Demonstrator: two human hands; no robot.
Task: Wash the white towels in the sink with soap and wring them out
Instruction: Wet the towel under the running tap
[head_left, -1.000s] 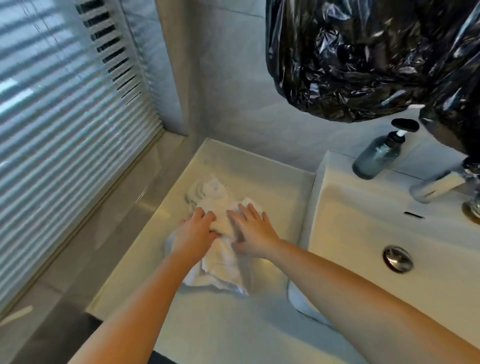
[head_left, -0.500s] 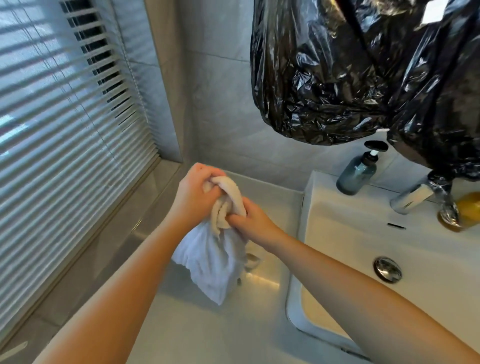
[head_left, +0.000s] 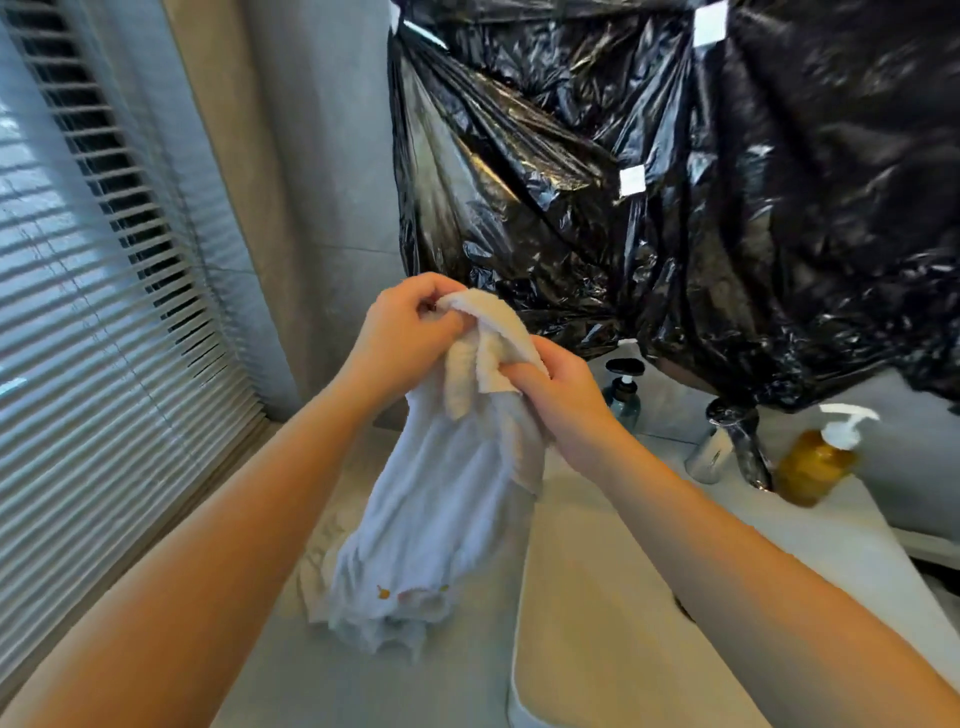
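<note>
A white towel (head_left: 441, 519) hangs in the air above the counter, bunched at its top end, with a small coloured print near its lower hem. My left hand (head_left: 405, 332) grips the bunched top from the left. My right hand (head_left: 561, 400) pinches the same bunch from the right, just below. The towel's lower end dangles close above the counter (head_left: 363, 675). The white sink (head_left: 597, 597) lies to the right, under my right forearm. A dark soap dispenser (head_left: 626, 395) stands behind my right hand.
A chrome faucet (head_left: 727, 447) and an amber pump bottle (head_left: 815, 462) stand at the back of the sink. Black plastic sheeting (head_left: 675, 208) covers the wall above. Window blinds (head_left: 104, 312) run along the left side.
Both hands lifted the towel from the counter, where it lay flat, and raised it higher. The view tilted upward, so the sink and its drain dropped out of sight.
</note>
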